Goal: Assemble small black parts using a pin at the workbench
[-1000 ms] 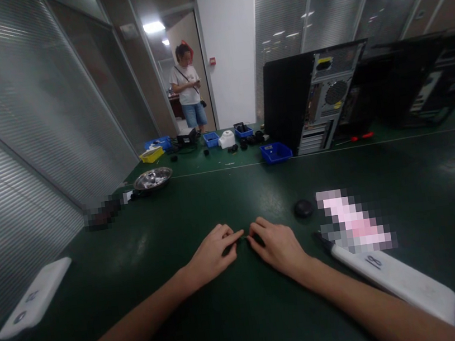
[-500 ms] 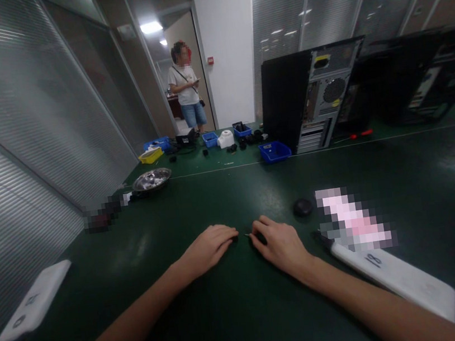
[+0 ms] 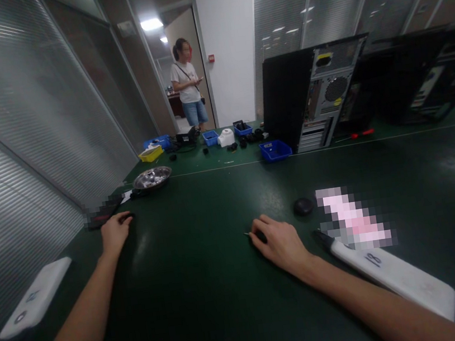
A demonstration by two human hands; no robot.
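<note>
My left hand (image 3: 115, 231) is over the far left of the green table (image 3: 201, 287), fingers pinched on a small black piece (image 3: 129, 216) whose kind I cannot make out. Just beyond it lies a dark, partly blurred-out object (image 3: 102, 215). My right hand (image 3: 279, 245) rests on the table near the middle, its thumb and forefinger closed on a thin, pale, pin-like piece (image 3: 247, 234) that pokes out to the left. A dark patch under the curled fingers is too shaded to tell. To the right of this hand sits a round black object (image 3: 302, 207).
A metal dish (image 3: 152, 177) with small parts stands at the far left. A blue bin (image 3: 275, 151) sits before a computer tower (image 3: 314, 99). White power banks marked with ink, one left (image 3: 37, 296), one right (image 3: 394, 274), flank my arms. A person (image 3: 188, 85) stands in the doorway.
My left hand has left its place beside the right hand and moved far left with the small black piece. The right hand has stayed put, still pinching the thin piece.
</note>
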